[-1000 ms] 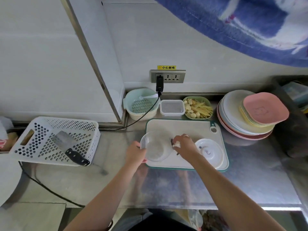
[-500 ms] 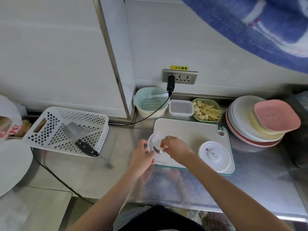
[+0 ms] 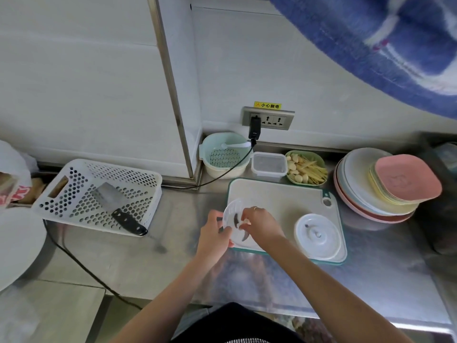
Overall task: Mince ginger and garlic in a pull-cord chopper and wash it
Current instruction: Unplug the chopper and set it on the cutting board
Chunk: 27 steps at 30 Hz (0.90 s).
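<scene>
A: State the position of the chopper bowl (image 3: 231, 225) relative to the cutting board (image 3: 277, 196).

B: The bowl is at the board's near-left corner, tilted so its open mouth faces up and toward the person. The left hand (image 3: 214, 237) grips its left rim, fingers curled over the edge. The chopper lid (image 3: 317, 236) lies flat on the board's near-right corner, well apart from the bowl.

A: And the blade unit (image 3: 238, 224)?

B: It is inside the bowl's mouth. The right hand (image 3: 258, 225) pinches its upper end between fingertips; two dark curved blades show below the pinch. Its long axis appears to run roughly along the bowl's own axis, but whether it is seated on the centre post cannot be told.

A: Which relation governs the next move?

B: Judged from this position, the blade unit must line up with the bowl's centre. The right hand is the nearer hand and already holds it, so the left hand only needs to steady the bowl.

A: Where are the ginger and garlic?

B: In the green dish (image 3: 306, 167) just beyond the board's far edge, right of the clear box (image 3: 269, 164). Nothing has been loaded into the bowl yet.
</scene>
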Tool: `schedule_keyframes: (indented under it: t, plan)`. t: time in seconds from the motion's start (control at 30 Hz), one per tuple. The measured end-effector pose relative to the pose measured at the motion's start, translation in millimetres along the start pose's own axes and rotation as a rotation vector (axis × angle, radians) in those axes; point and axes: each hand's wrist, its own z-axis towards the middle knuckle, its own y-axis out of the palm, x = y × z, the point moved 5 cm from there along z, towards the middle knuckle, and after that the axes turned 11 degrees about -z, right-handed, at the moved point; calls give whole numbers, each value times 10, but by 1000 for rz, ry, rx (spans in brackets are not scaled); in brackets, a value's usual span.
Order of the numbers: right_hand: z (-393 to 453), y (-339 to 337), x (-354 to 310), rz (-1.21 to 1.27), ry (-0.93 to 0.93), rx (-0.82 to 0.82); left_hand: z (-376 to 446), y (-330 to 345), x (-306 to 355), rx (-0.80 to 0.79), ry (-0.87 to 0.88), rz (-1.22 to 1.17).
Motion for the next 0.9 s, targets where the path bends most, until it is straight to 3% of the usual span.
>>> schedule_keyframes:
  t: [0.17,0.3,0.4,0.47,0.5,0.57,0.63,0.67,0.8,0.9]
  plan:
    - [39,67,78,-62,94,0,11,63,-29,-19,-24,-1]
    - [31,-39,33,-264,23,21,36,76,-72,-29,-65,-33]
    - [-119,-345,169,-61,12,341,65,42,-98,-24,-91,-59]
    - [-256,-531,557,80,142,557,103,2,-104,-20,-99,-62]
    - [-301,-555,803,38,251,516,124,-13,-105,-23,-104,-64]
    - [-363,-404,1305,-148,471,136,160,-22,-110,-30,-112,-67]
    - [-482,-177,1615,-190,573,-196,179,-12,-127,-36,-124,-65]
    - [-524,-75,1677,-151,579,-257,185,2,-142,-44,-134,-59]
    - [-518,80,1708,32,578,-173,193,80,-214,-117,-192,-49]
    - [-503,95,1691,-8,613,-214,192,132,-245,-167,-239,-82]
